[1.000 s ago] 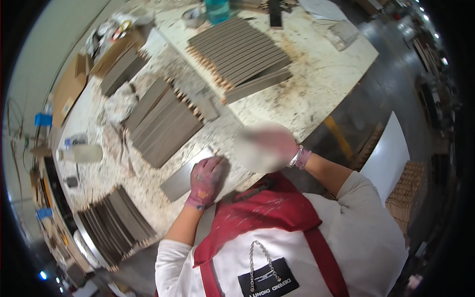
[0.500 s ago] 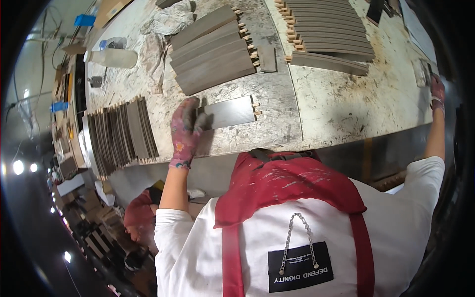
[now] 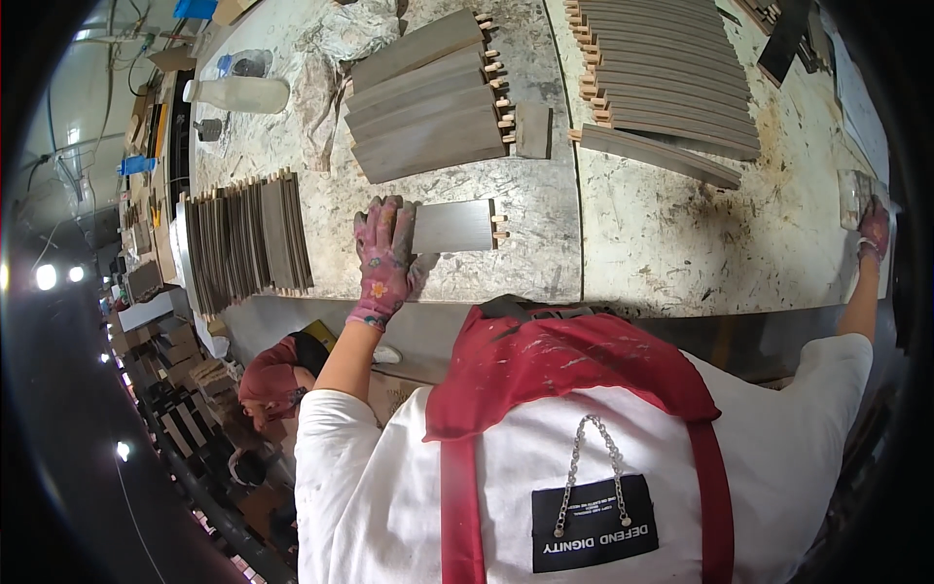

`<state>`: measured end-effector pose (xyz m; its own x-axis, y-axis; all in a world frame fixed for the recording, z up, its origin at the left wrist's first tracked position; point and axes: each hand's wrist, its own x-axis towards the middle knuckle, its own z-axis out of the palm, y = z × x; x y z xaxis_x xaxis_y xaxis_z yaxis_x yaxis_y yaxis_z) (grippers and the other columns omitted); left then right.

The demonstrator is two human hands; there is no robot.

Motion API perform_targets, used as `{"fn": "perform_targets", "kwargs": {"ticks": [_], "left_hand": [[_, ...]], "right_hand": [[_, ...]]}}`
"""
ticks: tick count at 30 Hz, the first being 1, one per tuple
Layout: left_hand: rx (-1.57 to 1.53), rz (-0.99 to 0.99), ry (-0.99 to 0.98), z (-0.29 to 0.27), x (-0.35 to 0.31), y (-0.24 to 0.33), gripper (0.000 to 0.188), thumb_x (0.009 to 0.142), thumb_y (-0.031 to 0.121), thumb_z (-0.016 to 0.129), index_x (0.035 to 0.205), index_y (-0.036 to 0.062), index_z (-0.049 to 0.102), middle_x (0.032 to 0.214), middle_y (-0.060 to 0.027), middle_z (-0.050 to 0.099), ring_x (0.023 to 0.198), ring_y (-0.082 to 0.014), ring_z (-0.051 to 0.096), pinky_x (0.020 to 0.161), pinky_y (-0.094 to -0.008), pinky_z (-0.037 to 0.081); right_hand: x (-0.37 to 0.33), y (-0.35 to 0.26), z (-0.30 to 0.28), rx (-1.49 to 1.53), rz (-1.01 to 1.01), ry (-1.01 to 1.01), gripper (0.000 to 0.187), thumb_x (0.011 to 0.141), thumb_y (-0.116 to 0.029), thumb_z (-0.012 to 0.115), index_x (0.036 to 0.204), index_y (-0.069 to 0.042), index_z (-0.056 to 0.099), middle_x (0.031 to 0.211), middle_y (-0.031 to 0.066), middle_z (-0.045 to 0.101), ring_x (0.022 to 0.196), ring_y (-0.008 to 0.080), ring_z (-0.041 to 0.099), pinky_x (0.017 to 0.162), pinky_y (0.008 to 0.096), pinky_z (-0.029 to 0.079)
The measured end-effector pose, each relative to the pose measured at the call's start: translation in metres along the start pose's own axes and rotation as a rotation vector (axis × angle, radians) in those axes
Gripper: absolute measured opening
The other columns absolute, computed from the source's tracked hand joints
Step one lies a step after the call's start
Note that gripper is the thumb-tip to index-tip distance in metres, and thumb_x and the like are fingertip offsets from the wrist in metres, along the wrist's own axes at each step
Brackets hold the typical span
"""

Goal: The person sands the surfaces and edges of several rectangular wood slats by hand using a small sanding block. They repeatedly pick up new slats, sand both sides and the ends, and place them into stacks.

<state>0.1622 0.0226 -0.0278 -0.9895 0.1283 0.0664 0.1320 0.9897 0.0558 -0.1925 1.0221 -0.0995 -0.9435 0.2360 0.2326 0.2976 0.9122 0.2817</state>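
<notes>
My left hand [image 3: 384, 258], in a pink flowered glove with greyed fingers, lies over the left end of a short grey board [image 3: 455, 226]. Its fingers are stretched out and point away from me. Two pale wooden dowels [image 3: 500, 226] stick out of the board's right end. At the far right, my gloved right hand [image 3: 874, 232] is against a small clear, box-like thing [image 3: 855, 199] near the table's right edge. Its fingers are too small and partly hidden to show whether they grip it.
On the stained table [image 3: 516, 277] lie fanned grey boards [image 3: 423, 107], a small grey block [image 3: 533, 131], a row of upright boards [image 3: 248, 234] and a long stack [image 3: 671, 73]. A whitish bottle [image 3: 238, 94] stands near crumpled plastic [image 3: 355, 34]. Another person [image 3: 277, 380] is low beyond the near edge.
The view has shifted, so the table sits differently in the picture. My left hand has turned flatter over the board's end, its fingers straighter. My right hand stays by the clear thing.
</notes>
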Motion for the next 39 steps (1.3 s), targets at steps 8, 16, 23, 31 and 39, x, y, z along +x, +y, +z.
{"fn": "perform_targets", "kwargs": {"ticks": [8, 16, 23, 31, 39], "left_hand": [[-0.044, -0.035, -0.012, -0.011, 0.001, 0.005, 0.075, 0.081, 0.040, 0.071, 0.144, 0.0074, 0.047, 0.144, -0.0204, 0.044, 0.136, -0.0449, 0.038, 0.114, -0.0602, 0.026], [-0.190, -0.011, -0.071, -0.030, 0.013, -0.010, 0.084, 0.069, 0.030, 0.085, 0.144, 0.0185, 0.049, 0.136, -0.0120, 0.051, 0.128, -0.0355, 0.045, 0.106, -0.0478, 0.041], [-0.319, 0.120, 0.011, -0.029, 0.009, -0.024, 0.078, 0.070, 0.029, 0.080, 0.142, 0.0140, 0.052, 0.131, -0.0135, 0.051, 0.125, -0.0371, 0.044, 0.111, -0.0514, 0.033], [-0.391, 0.224, 0.040, -0.022, 0.016, -0.046, 0.075, 0.073, 0.041, 0.080, 0.138, 0.0131, 0.056, 0.120, -0.0129, 0.054, 0.116, -0.0348, 0.049, 0.102, -0.0477, 0.041], [-0.377, 0.270, 0.122, -0.011, 0.018, -0.048, 0.075, 0.073, 0.045, 0.079, 0.136, 0.0097, 0.058, 0.117, -0.0140, 0.056, 0.110, -0.0337, 0.052, 0.095, -0.0468, 0.043]], "right_hand": [[-0.128, -0.334, -0.280, 0.836, -0.365, 0.007, 0.043, 0.105, -0.032, 0.050, 0.146, -0.019, 0.050, 0.141, 0.0113, 0.058, 0.118, 0.0231, 0.061, 0.101, 0.0359, 0.048], [-0.265, -0.592, -0.411, 0.334, -0.966, -0.229, 0.051, 0.097, -0.046, 0.053, 0.135, -0.012, 0.054, 0.106, 0.0162, 0.072, 0.103, 0.0346, 0.068, 0.104, 0.0490, 0.040], [-0.265, -0.616, -0.383, 0.252, -0.806, -0.451, 0.044, 0.091, -0.040, 0.062, 0.124, -0.012, 0.057, 0.102, 0.0157, 0.073, 0.103, 0.0380, 0.068, 0.098, 0.0530, 0.042], [-0.318, -0.603, -0.430, 0.351, -0.695, -0.047, 0.055, 0.087, -0.030, 0.065, 0.139, -0.022, 0.050, 0.110, 0.0154, 0.070, 0.098, 0.0367, 0.067, 0.109, 0.0530, 0.034], [-0.423, -0.563, -0.403, 0.620, -0.534, -0.271, 0.058, 0.086, -0.021, 0.061, 0.142, -0.024, 0.047, 0.113, 0.0220, 0.064, 0.082, 0.0403, 0.067, 0.073, 0.0487, 0.056]]}}
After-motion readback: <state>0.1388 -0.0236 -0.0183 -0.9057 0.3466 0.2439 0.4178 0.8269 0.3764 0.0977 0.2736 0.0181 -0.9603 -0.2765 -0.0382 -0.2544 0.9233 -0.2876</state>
